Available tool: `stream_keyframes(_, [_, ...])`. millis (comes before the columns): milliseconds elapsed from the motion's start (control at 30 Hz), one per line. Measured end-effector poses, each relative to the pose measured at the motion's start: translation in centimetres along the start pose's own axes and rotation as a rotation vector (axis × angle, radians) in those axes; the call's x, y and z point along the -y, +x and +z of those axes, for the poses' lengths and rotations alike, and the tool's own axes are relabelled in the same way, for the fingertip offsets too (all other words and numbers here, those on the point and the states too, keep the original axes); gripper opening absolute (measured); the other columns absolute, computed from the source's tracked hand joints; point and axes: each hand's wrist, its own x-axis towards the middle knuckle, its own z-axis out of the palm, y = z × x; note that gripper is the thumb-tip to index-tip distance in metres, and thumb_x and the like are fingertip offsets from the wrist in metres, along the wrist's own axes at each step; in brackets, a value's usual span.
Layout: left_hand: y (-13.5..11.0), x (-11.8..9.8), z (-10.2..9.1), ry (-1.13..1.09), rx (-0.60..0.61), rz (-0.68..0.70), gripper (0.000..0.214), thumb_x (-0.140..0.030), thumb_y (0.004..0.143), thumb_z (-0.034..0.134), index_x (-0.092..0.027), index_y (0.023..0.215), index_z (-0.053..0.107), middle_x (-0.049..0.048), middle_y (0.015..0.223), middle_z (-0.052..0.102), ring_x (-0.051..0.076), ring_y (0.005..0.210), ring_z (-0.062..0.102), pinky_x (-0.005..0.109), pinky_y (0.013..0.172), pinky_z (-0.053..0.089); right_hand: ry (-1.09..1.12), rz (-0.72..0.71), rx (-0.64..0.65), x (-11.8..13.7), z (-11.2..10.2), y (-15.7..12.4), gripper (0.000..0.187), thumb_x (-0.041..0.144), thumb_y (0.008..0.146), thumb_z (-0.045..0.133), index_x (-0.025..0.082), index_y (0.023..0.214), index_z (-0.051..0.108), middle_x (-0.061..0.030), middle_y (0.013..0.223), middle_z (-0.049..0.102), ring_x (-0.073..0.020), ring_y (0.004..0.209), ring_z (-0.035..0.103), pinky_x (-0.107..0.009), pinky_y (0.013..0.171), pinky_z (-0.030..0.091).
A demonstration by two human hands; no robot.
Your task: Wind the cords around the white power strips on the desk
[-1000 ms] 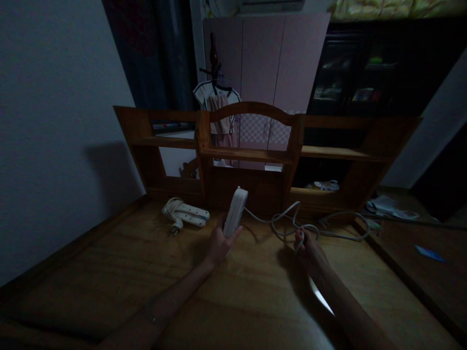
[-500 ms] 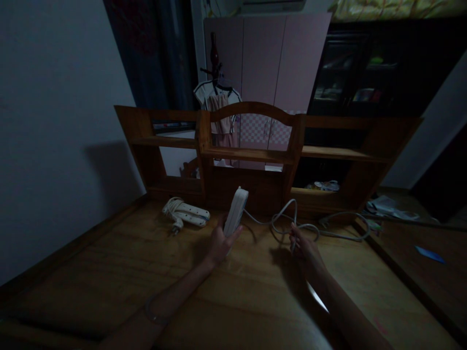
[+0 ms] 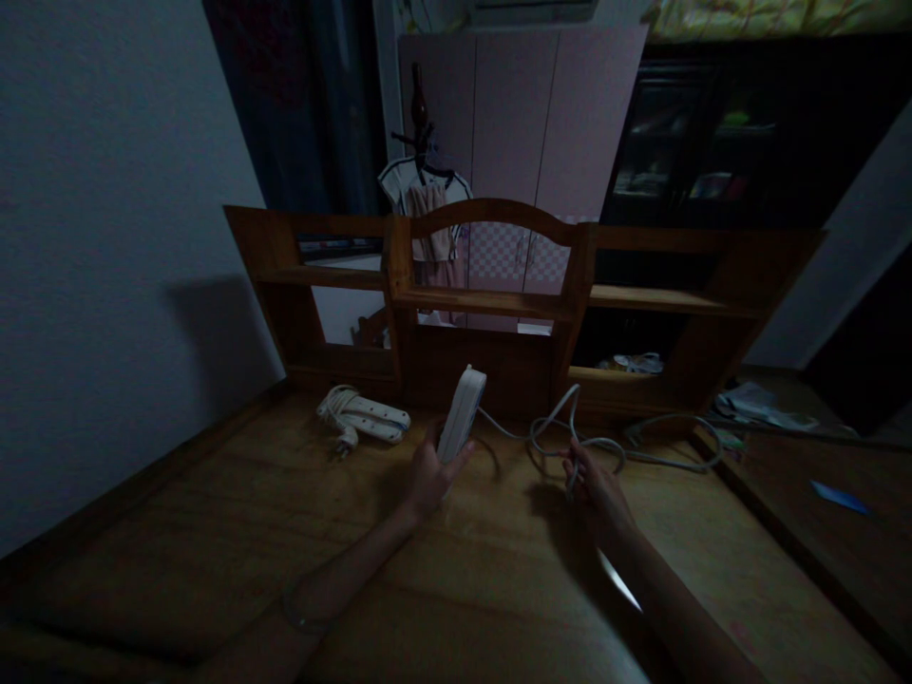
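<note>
My left hand (image 3: pixel 426 475) grips the near end of a white power strip (image 3: pixel 462 414) and holds it tilted up off the wooden surface (image 3: pixel 370 560). Its white cable (image 3: pixel 556 427) runs right in loose loops. My right hand (image 3: pixel 595 484) is closed on that cable where the loops cross. The cable trails on to the right, toward the shelf's base.
A second white power strip with its cord wound up (image 3: pixel 363 416) lies to the left. A low wooden shelf unit (image 3: pixel 491 304) stands along the back edge. Papers (image 3: pixel 755 404) lie at the right. A white wall (image 3: pixel 106 237) closes the left side.
My right hand has shifted slightly left and up along the cable, lifting the loops a little. The left hand and power strip have barely moved.
</note>
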Motion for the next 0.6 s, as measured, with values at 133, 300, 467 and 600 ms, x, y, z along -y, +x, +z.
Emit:
stream_keyframes(133, [0.0, -0.1, 0.0, 0.004, -0.011, 0.019, 0.055, -0.039, 0.077, 0.066, -0.02, 0.125, 0.046, 0.0083, 0.113, 0.062, 0.021, 0.097, 0.062, 0.031, 0.081, 0.048, -0.007, -0.031, 0.021, 0.0, 0.1, 0.0, 0.035, 0.049, 0.071, 0.07, 0.016, 0.08, 0.064, 0.0039, 0.055, 0.054, -0.0046, 0.036, 0.035, -0.018, 0.033, 0.025])
stream_keyframes(300, [-0.1, -0.1, 0.0, 0.005, 0.003, 0.005, 0.054, -0.04, 0.078, 0.065, -0.02, 0.124, 0.046, 0.0084, 0.108, 0.064, 0.022, 0.092, 0.064, 0.032, 0.078, 0.049, -0.025, -0.029, -0.018, 0.0, 0.3, -0.1, 0.039, 0.051, 0.066, 0.073, 0.015, 0.082, 0.067, 0.0039, 0.055, 0.055, -0.0049, 0.038, 0.036, -0.018, 0.035, 0.024])
stream_keyframes(467, [-0.1, 0.0, 0.0, 0.0, 0.001, -0.002, 0.054, -0.04, 0.078, 0.065, -0.02, 0.124, 0.047, 0.0086, 0.108, 0.065, 0.022, 0.09, 0.065, 0.033, 0.078, 0.05, -0.162, -0.139, 0.042, 0.4, 0.7, -0.7, 0.041, 0.055, 0.071, 0.068, 0.016, 0.081, 0.069, 0.0028, 0.056, 0.054, -0.0065, 0.04, 0.038, -0.019, 0.037, 0.026])
stream_keyframes(600, [-0.1, 0.0, 0.0, -0.005, 0.005, -0.019, 0.052, -0.04, 0.076, 0.066, -0.019, 0.121, 0.049, 0.0092, 0.107, 0.065, 0.023, 0.089, 0.066, 0.034, 0.078, 0.051, -0.372, -0.294, 0.075, 0.8, 1.0, -1.4, 0.044, 0.059, 0.077, 0.06, 0.017, 0.079, 0.069, 0.0004, 0.058, 0.057, -0.0096, 0.044, 0.043, -0.021, 0.041, 0.029])
